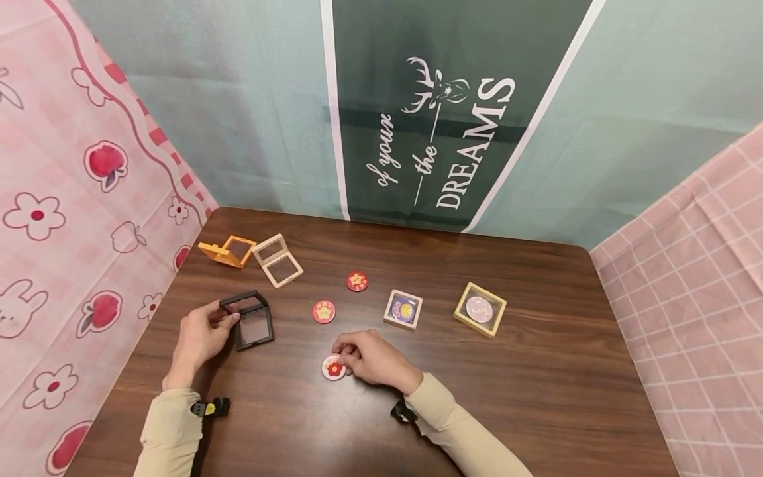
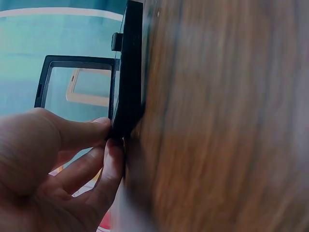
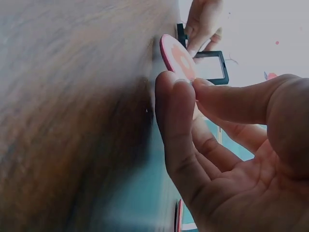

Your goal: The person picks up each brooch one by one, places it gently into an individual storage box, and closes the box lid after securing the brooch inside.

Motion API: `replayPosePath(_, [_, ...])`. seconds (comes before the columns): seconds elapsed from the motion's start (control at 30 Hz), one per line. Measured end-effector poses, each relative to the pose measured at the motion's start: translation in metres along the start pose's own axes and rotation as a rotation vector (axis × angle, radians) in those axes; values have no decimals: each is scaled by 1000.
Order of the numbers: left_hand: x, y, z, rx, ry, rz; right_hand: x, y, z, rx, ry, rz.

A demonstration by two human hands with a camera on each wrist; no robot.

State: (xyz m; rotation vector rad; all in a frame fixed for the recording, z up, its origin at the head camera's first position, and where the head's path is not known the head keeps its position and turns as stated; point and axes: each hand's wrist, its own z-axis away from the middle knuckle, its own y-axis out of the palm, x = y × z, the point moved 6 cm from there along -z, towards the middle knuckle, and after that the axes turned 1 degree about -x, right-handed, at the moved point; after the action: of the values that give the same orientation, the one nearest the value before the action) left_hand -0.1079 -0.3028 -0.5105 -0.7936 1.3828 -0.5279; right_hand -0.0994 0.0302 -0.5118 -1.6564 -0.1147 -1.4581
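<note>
At the left of the table my left hand (image 1: pixel 204 338) pinches the near hinge edge of an opened black display frame (image 1: pixel 255 324) between thumb and fingers. One half lies low over the wood while the other stands raised, its clear film showing in the left wrist view. My right hand (image 1: pixel 377 360), near the table's middle, pinches a round white badge (image 1: pixel 333 368) with a red flower on it. In the right wrist view the badge (image 3: pixel 177 55) is held by its edge between thumb and fingertips, tilted up. Its underside is hidden.
Behind the black frame stand an opened orange frame (image 1: pixel 229 252) and an opened beige frame (image 1: pixel 278 260). Two red star badges (image 1: pixel 324 312) lie mid-table. Farther right are a pale frame (image 1: pixel 403 309) holding a purple badge and a yellow frame (image 1: pixel 480 309) holding a pale disc. Curtains surround the table.
</note>
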Motion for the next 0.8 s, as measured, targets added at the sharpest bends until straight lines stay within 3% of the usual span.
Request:
replayPosePath(0.53, [-24,25,14,67,69,14,-1,-8,-1,-11,28,-153])
replayPosePath(0.8, [-35,33,22,95,87,34,-1,-9,-3,-13,44,-156])
